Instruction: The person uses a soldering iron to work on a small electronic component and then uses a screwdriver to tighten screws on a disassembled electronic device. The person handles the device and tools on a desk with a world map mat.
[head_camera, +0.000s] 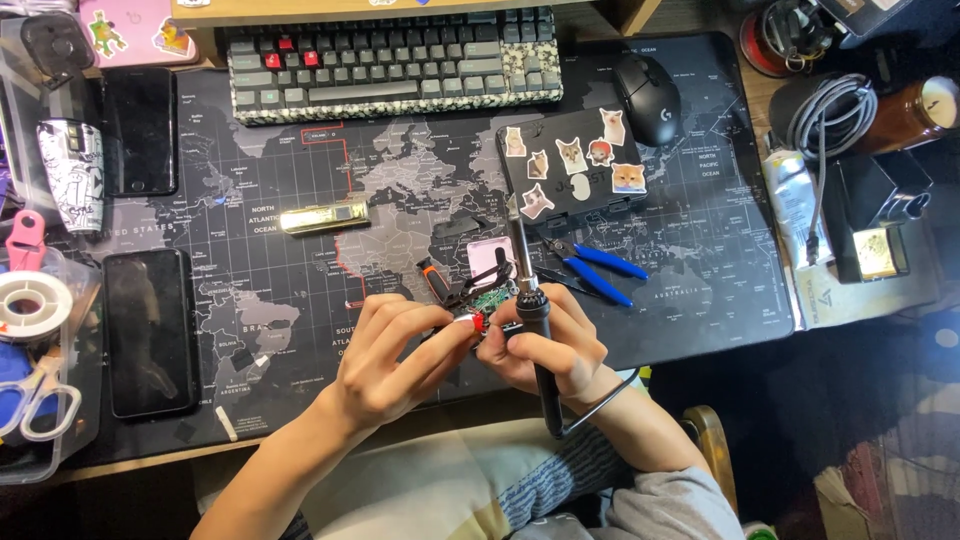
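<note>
Small green circuit board (490, 298) sits just above both sets of fingertips; left hand (392, 352) pinches its red-wired edge, right hand (548, 345) grips a black soldering iron (533, 320).

A single head-worn camera is looking almost straight down from above the seated person onto a desk, sitting close enough that the desk is filling nearly the whole frame. The far edge of the desk, with the keyboard (395, 62), is lying along the top of the picture, while the person's forearms and lap are entering from the bottom. The left hand (395, 355) and right hand (550, 345) are sitting just below the centre, over the world-map desk mat (300, 200). No second view is sharing the scene.
</note>
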